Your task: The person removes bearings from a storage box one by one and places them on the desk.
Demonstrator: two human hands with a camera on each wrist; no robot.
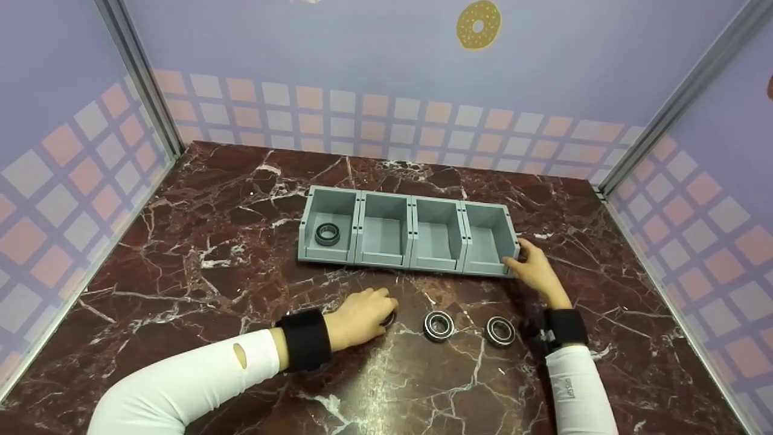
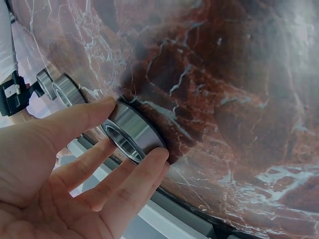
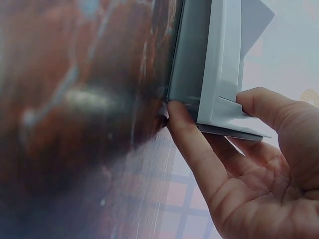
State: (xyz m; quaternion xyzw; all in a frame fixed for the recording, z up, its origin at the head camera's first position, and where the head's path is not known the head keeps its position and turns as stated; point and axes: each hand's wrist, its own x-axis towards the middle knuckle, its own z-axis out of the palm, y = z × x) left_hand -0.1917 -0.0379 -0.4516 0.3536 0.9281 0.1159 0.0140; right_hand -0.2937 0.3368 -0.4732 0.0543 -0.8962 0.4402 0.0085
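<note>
Left hand pinching a steel bearing on the marble surface, right hand gripping the grey four-compartment tray's right end, two bearings between the hands.

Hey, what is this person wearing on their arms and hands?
Both arms are in long white sleeves. The left sleeve has a small oval tan mark near the forearm; the right sleeve carries a small grey marking near the cuff. Each wrist has a wide black band: the left band is plain, the right band has a small device attached. The hands are bare, with no gloves or rings visible.
</note>
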